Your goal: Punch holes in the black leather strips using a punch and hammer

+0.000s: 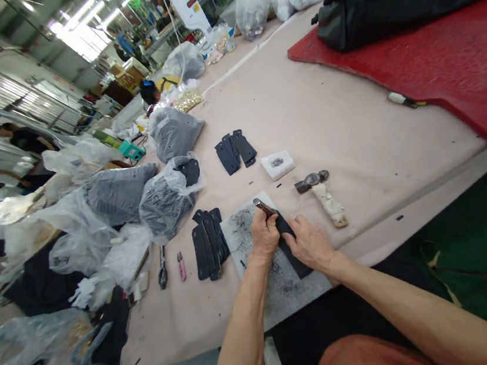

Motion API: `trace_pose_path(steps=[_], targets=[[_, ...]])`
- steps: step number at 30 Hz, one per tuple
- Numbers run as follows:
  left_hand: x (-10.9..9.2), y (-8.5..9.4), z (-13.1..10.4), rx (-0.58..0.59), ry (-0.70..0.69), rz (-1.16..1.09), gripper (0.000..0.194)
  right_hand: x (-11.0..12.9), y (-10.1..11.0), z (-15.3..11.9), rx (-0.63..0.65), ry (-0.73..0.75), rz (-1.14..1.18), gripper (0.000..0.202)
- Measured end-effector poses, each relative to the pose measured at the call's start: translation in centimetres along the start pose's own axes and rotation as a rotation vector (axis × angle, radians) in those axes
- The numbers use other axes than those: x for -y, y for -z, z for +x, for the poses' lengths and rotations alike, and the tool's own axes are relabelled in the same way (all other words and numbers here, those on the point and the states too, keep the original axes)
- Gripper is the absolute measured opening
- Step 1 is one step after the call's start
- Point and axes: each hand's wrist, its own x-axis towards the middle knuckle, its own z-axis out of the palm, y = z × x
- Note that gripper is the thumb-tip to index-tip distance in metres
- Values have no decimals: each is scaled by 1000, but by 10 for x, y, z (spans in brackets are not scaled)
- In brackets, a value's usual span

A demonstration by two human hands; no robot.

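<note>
My left hand is closed round a metal punch-like tool, whose top end points up and away from me. Under the tool lies a dark strip on a grey, scuffed board. My right hand presses on the strip's right edge, its fingers closed on it. A hammer with a wrapped handle rests to the right of my hands. Beyond the board sits a white block with a dark smudge. Stacked dark pieces lie left of the board, and more dark pieces lie farther back.
Pink snips and a black-handled tool lie to the left. Bags of dark pieces crowd the table's left side. A red sheet with a black bag covers the right. People are in the background.
</note>
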Motion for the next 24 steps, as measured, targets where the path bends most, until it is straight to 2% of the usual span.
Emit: trace_pose_path(steps=[2, 4, 6, 7, 10, 13, 16, 21, 24], targets=[[1, 0, 0, -8, -5, -2, 13, -8, 16, -1, -19, 48, -8, 27], [1, -1, 0, -12, -4, -9, 13, -23, 35, -2, -137, 67, -55, 30], [1, -1, 0, -12, -6, -16, 10, -43, 53, -1, -266, 26, -143, 37], [0, -1, 0, -12, -11, -16, 9, -53, 59, 0, -291, -9, -190, 41], [0, -2, 1, -17, -29, 8, 6, -77, 65, 8, -186, -120, -260, 51], [1, -3, 0, -28, -28, 18, 6, -85, 60, 18, -52, -197, -194, 48], [2, -4, -1, -39, -29, 4, 7, -84, 58, 28, -24, -294, 60, 52], [3, -4, -2, -46, -14, -35, 6, -80, 66, 32, 116, -483, 929, 77], [2, -3, -2, -49, -25, -54, 7, -77, 66, 31, 90, -495, 1170, 72]])
